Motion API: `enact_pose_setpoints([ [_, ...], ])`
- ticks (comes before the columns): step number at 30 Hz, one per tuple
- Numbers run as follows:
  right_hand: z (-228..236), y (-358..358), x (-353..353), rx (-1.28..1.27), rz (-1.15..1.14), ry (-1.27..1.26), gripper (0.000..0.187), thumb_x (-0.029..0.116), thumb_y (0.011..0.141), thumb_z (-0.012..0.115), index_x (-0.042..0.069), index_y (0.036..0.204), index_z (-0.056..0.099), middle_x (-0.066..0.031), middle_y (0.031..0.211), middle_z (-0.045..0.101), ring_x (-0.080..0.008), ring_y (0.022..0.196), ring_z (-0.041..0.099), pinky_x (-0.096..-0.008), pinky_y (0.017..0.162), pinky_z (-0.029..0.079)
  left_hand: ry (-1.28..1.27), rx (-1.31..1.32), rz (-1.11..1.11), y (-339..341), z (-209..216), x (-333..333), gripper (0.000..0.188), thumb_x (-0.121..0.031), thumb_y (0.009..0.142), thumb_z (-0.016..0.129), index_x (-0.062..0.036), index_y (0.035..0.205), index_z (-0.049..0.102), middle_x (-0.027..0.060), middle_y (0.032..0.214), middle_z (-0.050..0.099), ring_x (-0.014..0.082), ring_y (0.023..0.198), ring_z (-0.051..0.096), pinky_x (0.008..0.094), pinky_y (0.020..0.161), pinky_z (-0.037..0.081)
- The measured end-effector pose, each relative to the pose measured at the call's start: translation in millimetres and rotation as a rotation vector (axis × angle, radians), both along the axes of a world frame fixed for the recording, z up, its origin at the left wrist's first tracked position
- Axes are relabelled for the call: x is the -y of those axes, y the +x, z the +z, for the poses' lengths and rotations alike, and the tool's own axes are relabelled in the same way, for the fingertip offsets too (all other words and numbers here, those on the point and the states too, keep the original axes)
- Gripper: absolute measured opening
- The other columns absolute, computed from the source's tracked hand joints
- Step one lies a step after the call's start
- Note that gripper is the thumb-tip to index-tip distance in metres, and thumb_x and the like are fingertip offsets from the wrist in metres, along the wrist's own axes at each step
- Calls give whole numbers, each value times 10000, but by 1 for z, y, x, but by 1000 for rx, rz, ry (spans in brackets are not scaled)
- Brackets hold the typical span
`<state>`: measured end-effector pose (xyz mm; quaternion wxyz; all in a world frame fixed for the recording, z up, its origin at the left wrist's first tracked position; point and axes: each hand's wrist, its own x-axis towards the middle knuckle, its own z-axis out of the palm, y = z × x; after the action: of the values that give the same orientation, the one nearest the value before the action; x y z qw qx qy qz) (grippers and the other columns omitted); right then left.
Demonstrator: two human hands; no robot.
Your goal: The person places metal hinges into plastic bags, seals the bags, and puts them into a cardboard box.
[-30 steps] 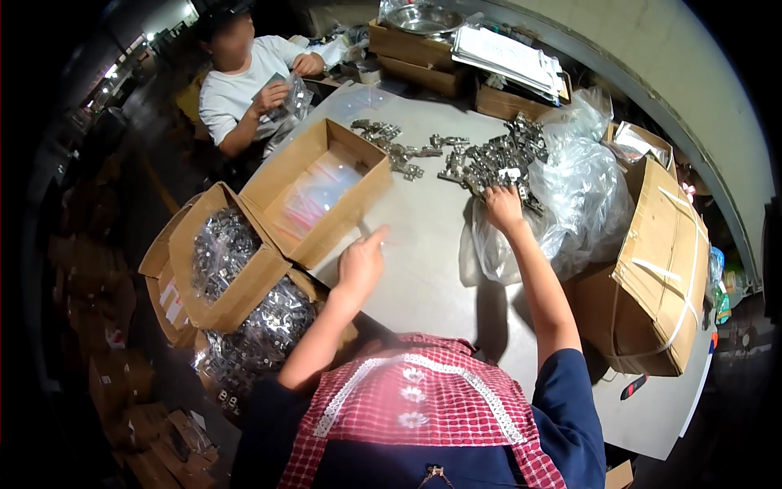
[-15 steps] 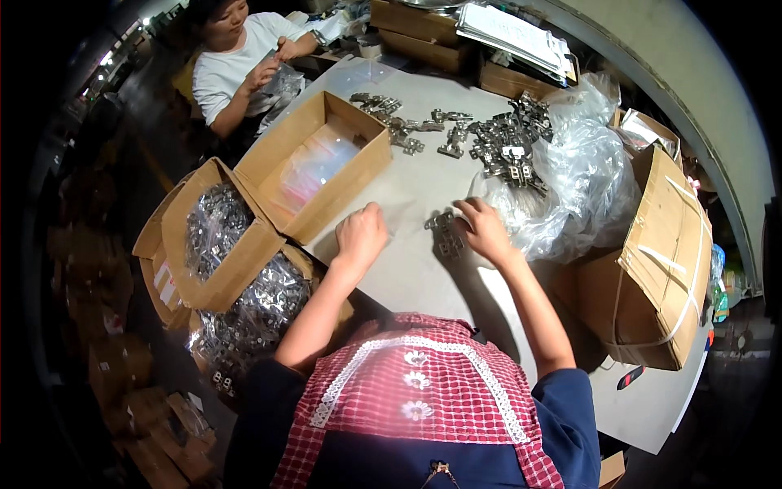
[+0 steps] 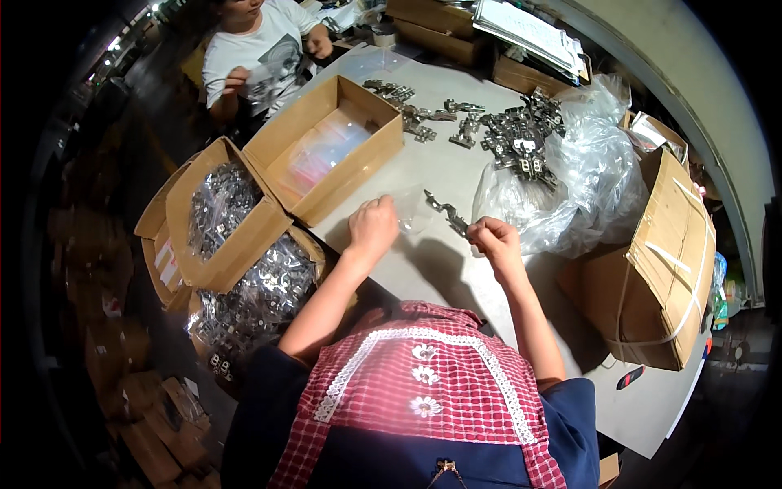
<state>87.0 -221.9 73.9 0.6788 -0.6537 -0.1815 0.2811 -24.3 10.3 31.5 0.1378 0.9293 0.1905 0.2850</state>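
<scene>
My left hand is closed on the edge of a small clear plastic bag, which stands out to its right above the table. Between the thumb and fingers of my right hand is the end of a metal hinge. The hinge is raised off the table and tilted, its free end close to the bag but outside it. Whether one or two hinges are in that hand I cannot tell. Beyond my hands lies a heap of similar metal hinges, partly on a large clear plastic sheet.
An open cardboard box with flat clear bags stands left of my hands. Nearer left, another box holds bagged metal parts. A strapped carton is at the right. Across the table's far left, a person handles a clear bag.
My right hand has lifted the hinge off the table and turned it toward the bag. The bag in my left hand now shows spread out. The co-worker's hands have moved apart.
</scene>
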Motion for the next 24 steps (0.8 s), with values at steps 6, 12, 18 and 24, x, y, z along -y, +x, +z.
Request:
enact_pose_setpoints([
  [6, -8, 6, 0, 182, 198, -349, 275, 260, 827, 670, -9, 777, 705, -53, 615, 615, -114, 567, 537, -302, 545, 420, -145, -22, -119, 0, 7, 20, 113, -85, 878, 615, -50, 953, 691, 176, 821, 700, 365, 785, 680, 468, 704, 542],
  [12, 25, -28, 1, 936, 111, -640, 334, 334, 793, 711, 18, 716, 632, -146, 695, 640, -342, 662, 661, -436, 604, 518, -28, 28, -192, -5, -9, 26, 121, -55, 822, 586, -48, 920, 656, 149, 753, 648, 361, 752, 644, 486, 658, 518],
  [18, 6, -32, 0, 1059, 15, -682, 343, 336, 802, 703, 14, 711, 630, -152, 700, 642, -341, 647, 658, -438, 595, 514, 126, 140, -352, 5, 1, 56, 194, -63, 843, 639, -36, 1029, 687, 92, 764, 652, 276, 723, 659, 381, 629, 539],
  [24, -24, -27, 2, 726, -189, -647, 308, 284, 804, 688, -3, 707, 631, -180, 652, 628, -355, 596, 634, -448, 577, 499, 117, 209, -466, 3, 2, 72, 239, -20, 800, 638, -61, 1029, 693, 66, 749, 630, 244, 695, 646, 354, 587, 535],
])
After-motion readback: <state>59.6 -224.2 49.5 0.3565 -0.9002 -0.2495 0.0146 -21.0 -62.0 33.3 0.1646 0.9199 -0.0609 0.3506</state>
